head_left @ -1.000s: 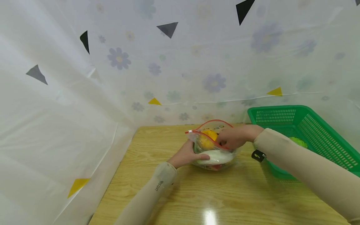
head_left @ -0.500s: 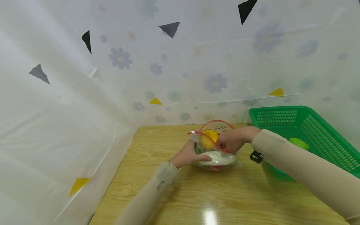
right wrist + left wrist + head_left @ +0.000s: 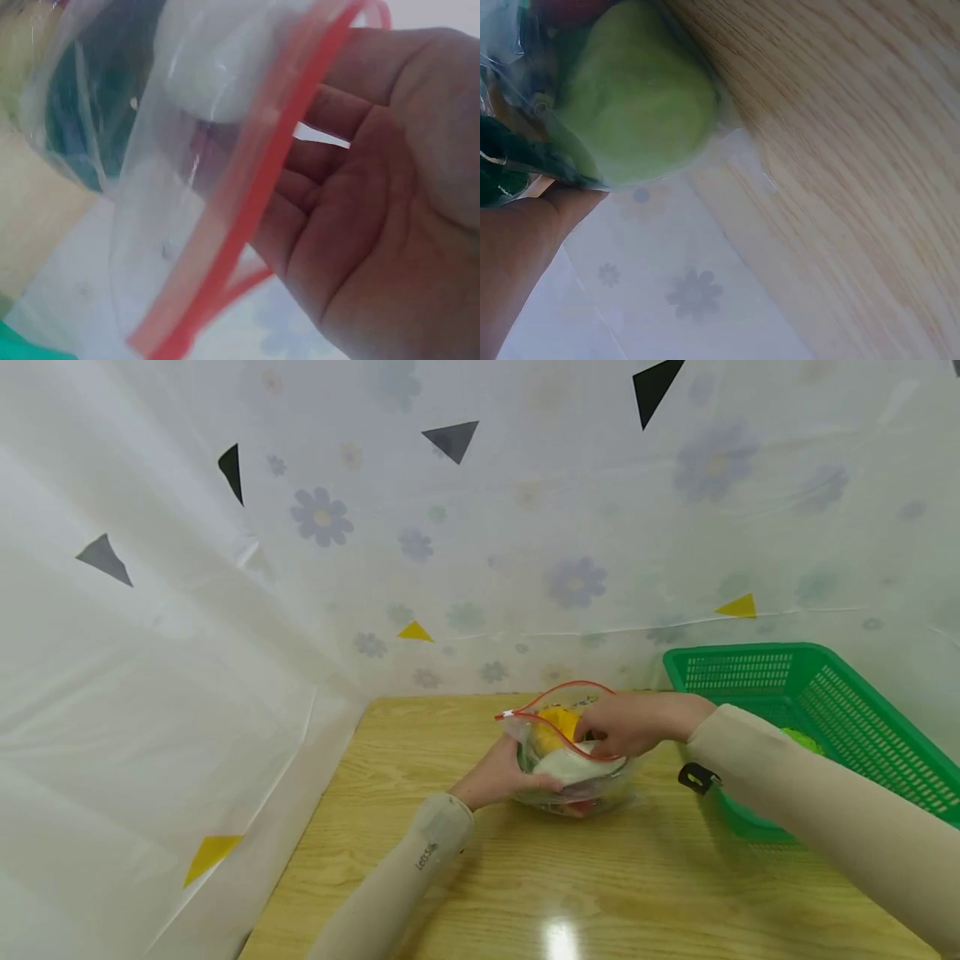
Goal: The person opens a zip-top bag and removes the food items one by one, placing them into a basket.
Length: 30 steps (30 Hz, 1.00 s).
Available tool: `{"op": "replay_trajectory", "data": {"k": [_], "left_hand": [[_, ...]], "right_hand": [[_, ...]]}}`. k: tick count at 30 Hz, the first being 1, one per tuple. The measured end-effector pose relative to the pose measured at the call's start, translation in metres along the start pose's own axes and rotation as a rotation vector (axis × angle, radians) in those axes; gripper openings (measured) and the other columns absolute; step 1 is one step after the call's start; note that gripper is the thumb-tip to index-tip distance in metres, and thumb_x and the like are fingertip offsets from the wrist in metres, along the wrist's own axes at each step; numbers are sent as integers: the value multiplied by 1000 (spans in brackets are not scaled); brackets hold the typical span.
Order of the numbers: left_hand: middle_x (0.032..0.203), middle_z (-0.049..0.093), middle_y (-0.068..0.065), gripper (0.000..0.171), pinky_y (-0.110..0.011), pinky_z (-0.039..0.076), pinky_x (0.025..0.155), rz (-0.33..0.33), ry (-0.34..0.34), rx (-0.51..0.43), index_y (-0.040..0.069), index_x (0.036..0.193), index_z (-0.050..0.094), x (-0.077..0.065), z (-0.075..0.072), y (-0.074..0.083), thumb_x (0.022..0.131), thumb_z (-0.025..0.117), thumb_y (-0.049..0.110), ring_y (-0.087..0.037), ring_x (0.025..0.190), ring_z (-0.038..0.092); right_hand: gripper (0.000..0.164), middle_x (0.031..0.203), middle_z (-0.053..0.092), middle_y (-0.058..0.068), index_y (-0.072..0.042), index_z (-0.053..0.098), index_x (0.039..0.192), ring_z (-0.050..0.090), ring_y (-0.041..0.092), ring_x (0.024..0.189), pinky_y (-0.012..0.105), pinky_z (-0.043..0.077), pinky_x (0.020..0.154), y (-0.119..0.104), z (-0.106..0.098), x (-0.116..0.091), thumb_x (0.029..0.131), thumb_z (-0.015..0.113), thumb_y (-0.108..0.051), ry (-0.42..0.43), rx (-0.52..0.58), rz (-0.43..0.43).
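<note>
A clear zip bag (image 3: 600, 793) with a red zip rim stands on the table, its mouth apart. Inside are a yellow vegetable (image 3: 553, 727), a long white radish-like vegetable (image 3: 570, 766) and, low in the left wrist view, a light green pear-shaped thing (image 3: 641, 101). My left hand (image 3: 504, 774) grips the bag's left side, thumb in front. My right hand (image 3: 633, 723) reaches through the mouth, fingers bent at the white vegetable's right end; in the right wrist view the fingers (image 3: 289, 217) pass behind the red rim (image 3: 259, 187), so the tips are hidden.
A green plastic basket (image 3: 783, 647) stands at the right, with a bright green leafy-looking thing (image 3: 802, 741) in it, partly behind the right sleeve. The wooden table (image 3: 420, 735) meets a flowered white sheet (image 3: 480, 568) at the back and left.
The white vegetable's right end has risen and it has turned to a slant, covering more of the yellow one. My right hand has shifted slightly up. The left hand keeps its place.
</note>
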<state>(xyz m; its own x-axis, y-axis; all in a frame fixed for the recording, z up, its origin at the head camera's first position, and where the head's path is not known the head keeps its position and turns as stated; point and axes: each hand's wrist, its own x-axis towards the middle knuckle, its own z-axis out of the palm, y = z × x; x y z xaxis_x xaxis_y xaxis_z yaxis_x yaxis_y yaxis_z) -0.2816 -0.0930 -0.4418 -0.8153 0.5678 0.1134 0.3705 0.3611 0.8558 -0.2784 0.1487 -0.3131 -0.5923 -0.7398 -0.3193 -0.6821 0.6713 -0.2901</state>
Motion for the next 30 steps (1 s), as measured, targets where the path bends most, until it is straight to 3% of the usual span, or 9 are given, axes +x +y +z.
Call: {"op": "replay_trajectory", "data": {"k": [5, 8, 12, 15, 20, 23, 27, 30], "left_hand": [[148, 42, 20, 100, -41, 43, 110, 19, -5, -48, 39, 157, 23, 1, 0, -3, 80, 86, 39, -5, 129, 50], [151, 41, 18, 103, -42, 41, 112, 36, -7, -53, 38, 159, 21, 2, 0, -4, 80, 86, 38, -5, 133, 48], [152, 40, 18, 104, -44, 40, 113, 22, -3, -35, 39, 158, 21, 2, -1, -2, 78, 87, 40, -6, 137, 45], [152, 38, 19, 103, -44, 40, 114, -3, 10, -6, 41, 157, 23, 1, -2, -2, 77, 88, 42, -7, 139, 43], [153, 39, 17, 98, -44, 37, 116, 32, 1, -12, 38, 155, 27, 2, -1, -3, 78, 88, 39, -9, 141, 41], [152, 40, 18, 92, -43, 37, 116, 23, -12, -28, 42, 152, 30, 2, 0, -3, 79, 87, 40, -7, 141, 41], [155, 35, 23, 95, -43, 34, 118, 18, -16, -18, 49, 151, 25, 2, 0, -3, 78, 86, 43, -4, 144, 36], [159, 29, 22, 102, -46, 31, 120, 11, -8, 5, 46, 155, 20, 2, 0, -2, 78, 86, 45, -6, 148, 30]], "right_hand": [[10, 72, 52, -4, -19, 70, 106, 39, 10, 60, 29, 37, 61, -1, -6, -13, 100, 63, -16, 51, 21, 30], [22, 96, 67, -2, -15, 69, 120, 55, 9, 76, 32, 49, 68, -2, -10, -24, 100, 65, -20, 96, 0, 57], [35, 121, 67, 2, -13, 65, 132, 63, 14, 99, 39, 55, 82, -5, -16, -40, 99, 66, -24, 176, -42, 104], [34, 119, 66, 2, -14, 66, 131, 61, 13, 96, 38, 54, 78, -6, -22, -53, 99, 67, -23, 237, -51, 115], [32, 117, 66, 2, -14, 67, 129, 58, 9, 87, 33, 51, 71, 0, -28, -80, 98, 68, -19, 320, -70, 118], [32, 117, 66, 0, -17, 67, 128, 59, 7, 86, 31, 51, 69, 8, -29, -99, 97, 69, -20, 359, -61, 142], [34, 115, 66, -5, -20, 66, 130, 58, 6, 82, 28, 50, 66, 21, -28, -125, 96, 71, -20, 437, -38, 175], [36, 110, 66, -7, -20, 65, 131, 57, 4, 81, 27, 49, 64, 35, -25, -144, 96, 71, -20, 494, -49, 208]]}}
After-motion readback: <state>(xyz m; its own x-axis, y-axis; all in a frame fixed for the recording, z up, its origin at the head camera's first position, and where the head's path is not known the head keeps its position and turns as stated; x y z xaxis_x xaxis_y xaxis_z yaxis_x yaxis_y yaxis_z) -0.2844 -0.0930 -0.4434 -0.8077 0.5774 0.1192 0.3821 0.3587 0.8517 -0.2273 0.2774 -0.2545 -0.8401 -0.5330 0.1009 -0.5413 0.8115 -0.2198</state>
